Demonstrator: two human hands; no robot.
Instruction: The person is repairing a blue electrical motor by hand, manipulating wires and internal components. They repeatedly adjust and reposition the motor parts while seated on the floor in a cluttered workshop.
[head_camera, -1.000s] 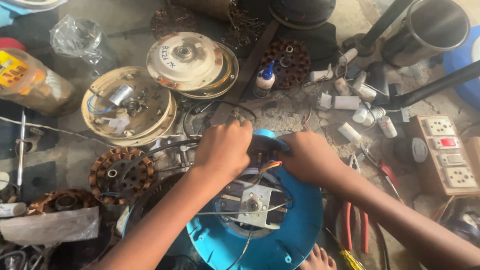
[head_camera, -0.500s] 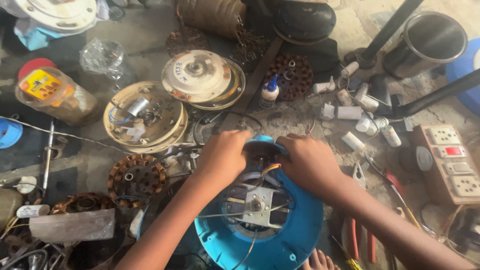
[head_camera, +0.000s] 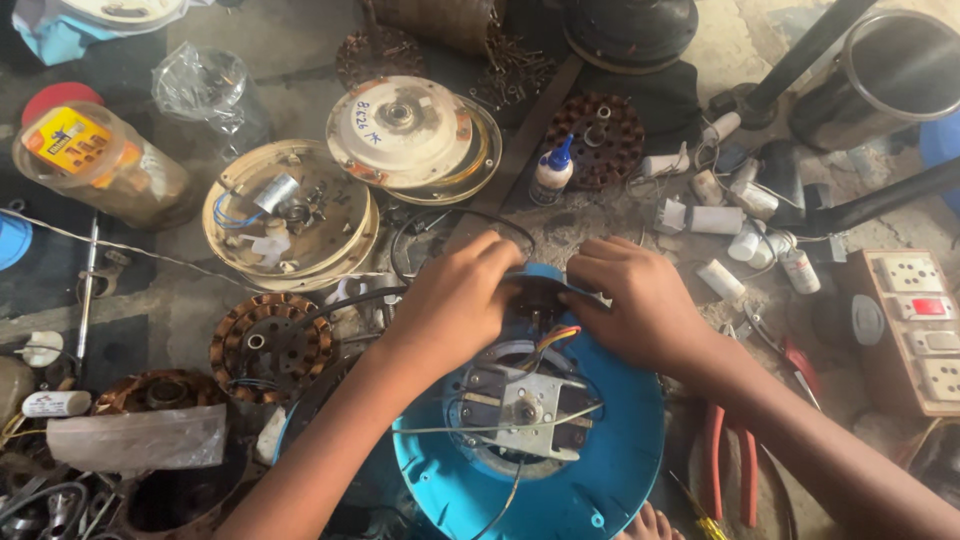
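Both hands, left hand (head_camera: 455, 300) and right hand (head_camera: 640, 305), have shifted slightly along the blue fan housing's (head_camera: 600, 470) far rim, fingers regrouping.

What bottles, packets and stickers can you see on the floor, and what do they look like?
Plastic jar: far left, lying on its side, clear, red lid, yellow label.
Glue bottle: upright above the hands, small, white, blue nozzle.
White tubes: scattered at upper right, short cylinders.
Clear plastic bag: upper left, crumpled.
Switchboard: right edge, brown box with white sockets and a red switch.
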